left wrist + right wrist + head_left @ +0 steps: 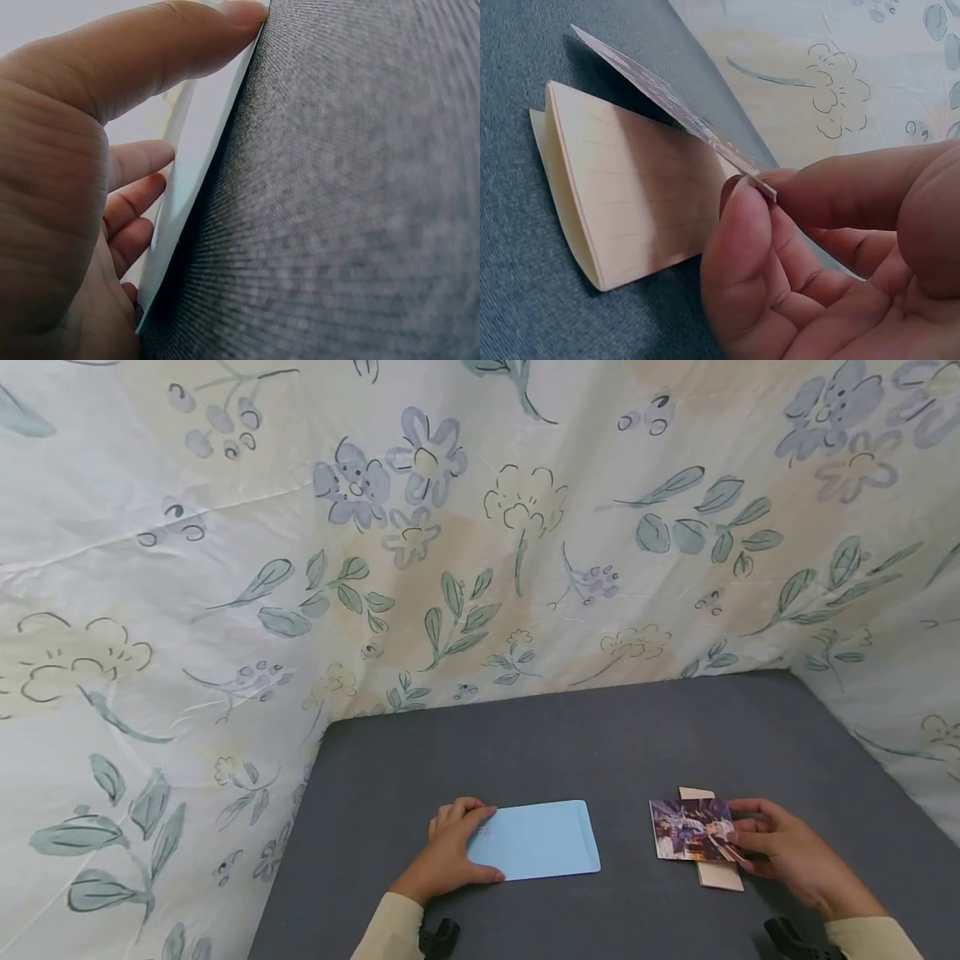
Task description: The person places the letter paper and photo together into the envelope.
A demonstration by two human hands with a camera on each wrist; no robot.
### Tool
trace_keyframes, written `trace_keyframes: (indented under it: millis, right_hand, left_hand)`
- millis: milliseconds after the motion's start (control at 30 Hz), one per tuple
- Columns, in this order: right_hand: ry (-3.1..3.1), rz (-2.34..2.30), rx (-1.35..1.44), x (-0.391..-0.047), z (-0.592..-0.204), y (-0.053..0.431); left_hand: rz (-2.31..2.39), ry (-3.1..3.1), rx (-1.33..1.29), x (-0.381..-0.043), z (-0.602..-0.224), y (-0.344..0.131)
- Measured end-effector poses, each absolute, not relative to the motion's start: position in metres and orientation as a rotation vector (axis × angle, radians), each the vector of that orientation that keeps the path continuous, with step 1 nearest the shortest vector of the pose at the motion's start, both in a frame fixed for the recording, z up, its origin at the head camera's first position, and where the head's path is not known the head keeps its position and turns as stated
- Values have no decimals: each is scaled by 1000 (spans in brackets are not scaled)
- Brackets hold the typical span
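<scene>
A light blue envelope [536, 841] lies on the dark table at the middle front. My left hand [457, 843] grips its left end, with the thumb at the near edge and the fingers at the far edge. In the left wrist view the envelope [199, 142] shows nearly edge-on, a dark shadow under it. To the right, my right hand [787, 852] pinches the right edge of a colourful picture card [690, 829] between thumb and fingers. Beneath that card lies a folded cream sheet with ruled lines [622, 195], partly covered in the head view.
The dark grey table [480, 743] reaches back to a flower-printed cloth [450, 527] that hangs behind it and along both sides. A black strap piece [440, 937] sits at the left wrist and another [795, 939] at the right.
</scene>
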State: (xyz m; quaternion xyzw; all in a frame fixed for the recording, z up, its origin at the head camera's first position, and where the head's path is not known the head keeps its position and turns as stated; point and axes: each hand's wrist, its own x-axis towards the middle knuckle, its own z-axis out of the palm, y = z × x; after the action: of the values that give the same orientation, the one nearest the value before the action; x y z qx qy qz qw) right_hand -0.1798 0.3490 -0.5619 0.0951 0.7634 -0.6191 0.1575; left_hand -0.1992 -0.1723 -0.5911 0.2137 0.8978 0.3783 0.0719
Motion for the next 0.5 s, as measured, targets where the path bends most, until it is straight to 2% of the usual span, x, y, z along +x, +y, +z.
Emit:
trace_keyframes:
  millis: [500]
  right_hand:
    - [2052,-1990,190,-163,-567,325]
  left_hand:
    - [1095,2709,665,-195,-589,-179]
